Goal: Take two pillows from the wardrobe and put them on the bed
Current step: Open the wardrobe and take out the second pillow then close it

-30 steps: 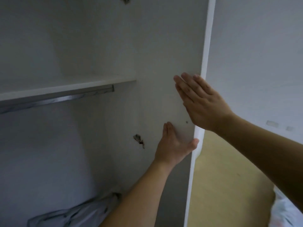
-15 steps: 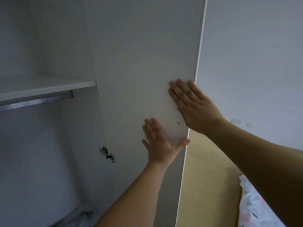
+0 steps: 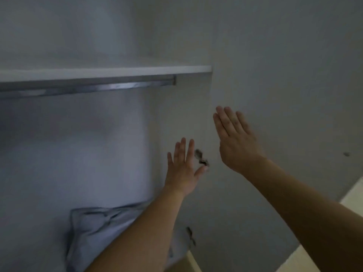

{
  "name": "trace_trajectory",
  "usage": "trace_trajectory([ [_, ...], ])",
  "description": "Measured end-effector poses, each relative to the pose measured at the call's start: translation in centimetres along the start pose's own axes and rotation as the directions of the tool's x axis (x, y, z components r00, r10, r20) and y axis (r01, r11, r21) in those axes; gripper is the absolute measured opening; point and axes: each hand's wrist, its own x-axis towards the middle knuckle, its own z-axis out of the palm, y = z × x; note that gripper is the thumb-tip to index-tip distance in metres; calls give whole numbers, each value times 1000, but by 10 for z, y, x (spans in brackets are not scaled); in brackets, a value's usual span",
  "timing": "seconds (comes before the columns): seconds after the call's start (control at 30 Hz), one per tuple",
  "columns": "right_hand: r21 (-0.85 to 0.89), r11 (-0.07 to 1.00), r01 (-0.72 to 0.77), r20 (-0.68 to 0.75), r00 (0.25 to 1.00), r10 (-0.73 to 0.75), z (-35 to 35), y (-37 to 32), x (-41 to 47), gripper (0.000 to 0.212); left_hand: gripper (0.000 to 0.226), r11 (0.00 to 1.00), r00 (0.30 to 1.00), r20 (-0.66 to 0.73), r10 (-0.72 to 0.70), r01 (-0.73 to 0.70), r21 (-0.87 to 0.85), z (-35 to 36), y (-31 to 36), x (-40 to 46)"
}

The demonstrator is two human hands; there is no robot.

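Observation:
The white wardrobe stands open in front of me, with its door (image 3: pixel 284 95) swung out to the right. A grey-blue pillow (image 3: pixel 92 230) lies low inside, partly hidden by my left forearm. My left hand (image 3: pixel 184 169) is flat with fingers up, just left of the door hinge (image 3: pixel 201 158). My right hand (image 3: pixel 233 140) is flat too, raised in front of the door's inner face. Neither hand holds anything. No second pillow shows.
A white shelf (image 3: pixel 106 72) crosses the wardrobe at the top, with a metal hanging rail (image 3: pixel 88 89) just under it. A lower hinge (image 3: pixel 190 235) sits near the bottom. Pale wooden floor (image 3: pixel 294 260) shows at the lower right.
The door has swung further open to the right and both hands have come off its edge. My view turned left, and the pillow has come into view.

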Motion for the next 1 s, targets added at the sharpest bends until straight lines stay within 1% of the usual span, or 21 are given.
trace_trajectory([
  [0.1,162,983,88,40,995,-96,32,-84,32,75,81,982,991,13,-130,127,140,-17,-95,-24],
  [0.17,264,953,146,71,983,-170,52,-142,46,74,78,959,978,11,-210,203,200,-27,-151,-45],
  [0.27,398,895,204,117,956,-269,79,-221,54,74,77,911,948,36,-316,293,289,-33,-221,-77],
  [0.33,470,850,237,161,924,-346,101,-267,51,75,77,886,922,72,-381,342,312,-28,-262,-97],
  [0.43,533,800,278,236,858,-456,146,-323,37,75,77,868,886,160,-434,365,336,-3,-313,-127],
  [0.53,559,787,259,318,810,-492,199,-362,20,74,76,869,862,223,-455,375,322,37,-351,-152],
  [0.63,607,762,224,395,747,-534,262,-402,-10,75,76,879,850,284,-443,350,323,100,-387,-178],
  [0.7,657,736,161,452,697,-556,314,-436,-36,72,75,885,832,336,-442,344,313,153,-418,-195],
  [0.73,679,726,106,483,681,-551,334,-450,-48,71,73,881,819,358,-449,339,329,176,-430,-202],
  [0.8,721,692,33,523,629,-575,396,-496,-87,67,69,868,770,422,-479,344,357,251,-466,-230],
  [0.87,741,671,26,530,589,-609,448,-534,-117,61,68,864,725,477,-497,367,343,311,-497,-253],
  [0.93,750,660,42,535,550,-642,521,-585,-154,59,69,868,682,540,-494,351,352,392,-538,-280],
  [1.0,747,661,67,534,530,-658,585,-629,-181,60,69,877,652,588,-479,322,357,456,-580,-297],
])
